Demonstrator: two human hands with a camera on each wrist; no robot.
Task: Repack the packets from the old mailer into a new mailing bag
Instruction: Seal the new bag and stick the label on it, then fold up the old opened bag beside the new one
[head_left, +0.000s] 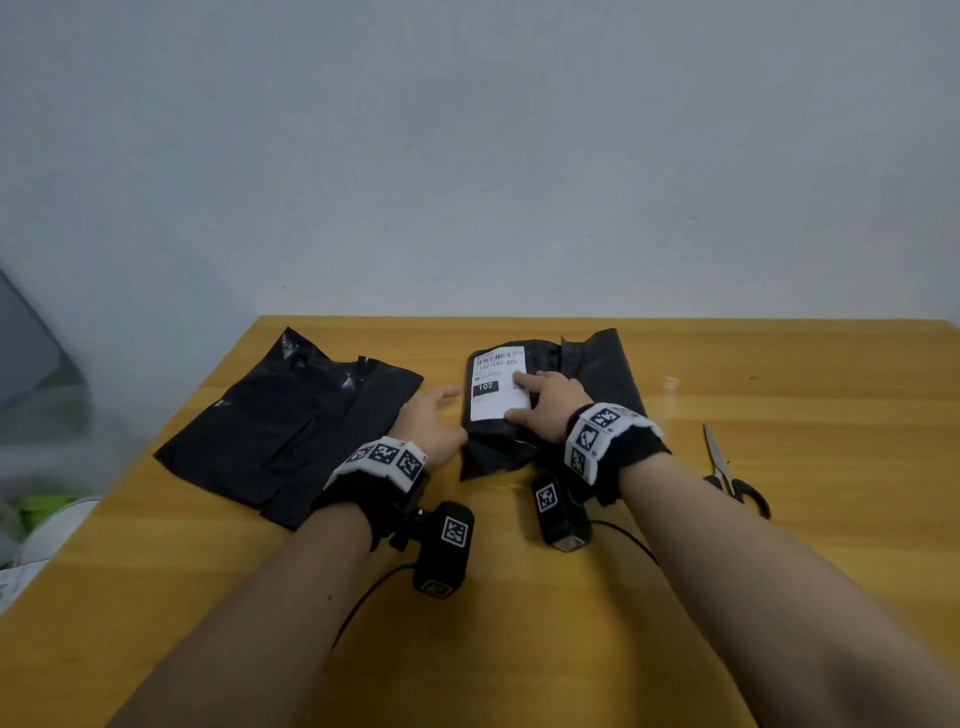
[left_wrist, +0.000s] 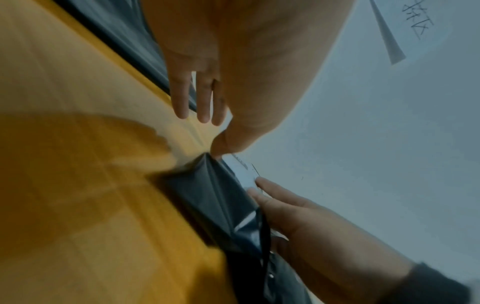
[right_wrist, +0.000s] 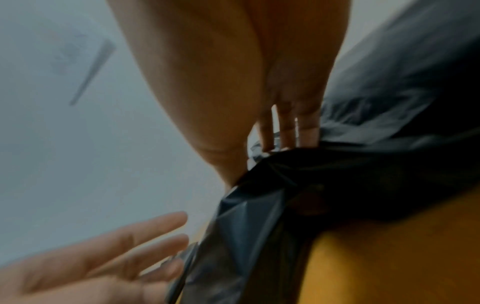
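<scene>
The old mailer (head_left: 498, 415), a stuffed black bag with a white shipping label (head_left: 497, 384), lies at the table's middle. My right hand (head_left: 540, 400) rests on top of it with fingers spread, index and thumb on the label's edge. My left hand (head_left: 436, 410) is open with straight fingers just beside the mailer's left edge; whether it touches is unclear. Flat empty black mailing bags (head_left: 291, 426) lie to the left. In the left wrist view the left fingers (left_wrist: 200, 98) hover over the table near the mailer (left_wrist: 221, 205). In the right wrist view the right fingers (right_wrist: 288, 127) press on the black plastic (right_wrist: 272, 195).
Another flat black bag (head_left: 608, 374) lies behind and under the mailer. Scissors (head_left: 732, 473) lie on the wooden table (head_left: 519, 623) to the right. A wall stands close behind the table. Clutter sits off the table's left edge.
</scene>
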